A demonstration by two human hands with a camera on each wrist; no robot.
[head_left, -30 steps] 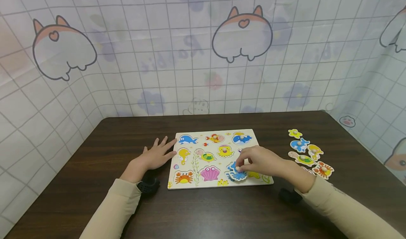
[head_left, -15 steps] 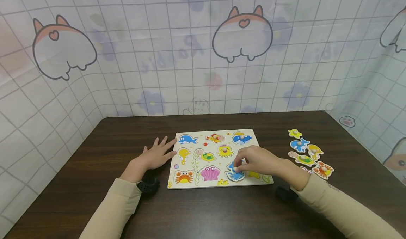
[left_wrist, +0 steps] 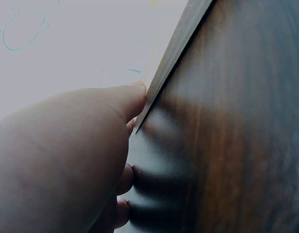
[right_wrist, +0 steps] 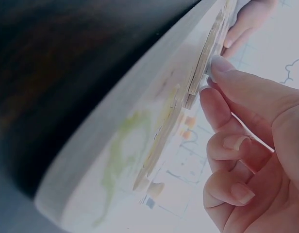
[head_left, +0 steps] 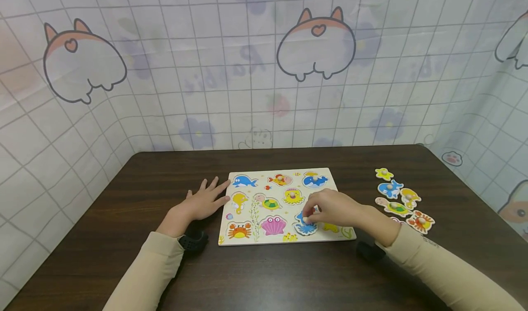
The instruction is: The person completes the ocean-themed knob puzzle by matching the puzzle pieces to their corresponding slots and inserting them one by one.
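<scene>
Blue octopus piece (head_left: 306,227) — one — in right hand (head_left: 334,208)

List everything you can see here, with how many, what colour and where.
puzzle board: one, pale wood with sea-animal pictures, middle of the table
blue octopus piece: one, blue, lower right part of the board, at the right hand's fingers
octopus piece with a peg: one, yellow, in the board's middle row
loose puzzle pieces: at least six, mixed colours, in a cluster on the table right of the board
table: one, dark brown wood
backdrop sheet: one, white grid with cartoon prints, behind and beside the table
left hand: flat on the table, touching the board's left edge
right hand: pinches the blue octopus piece's peg
</scene>
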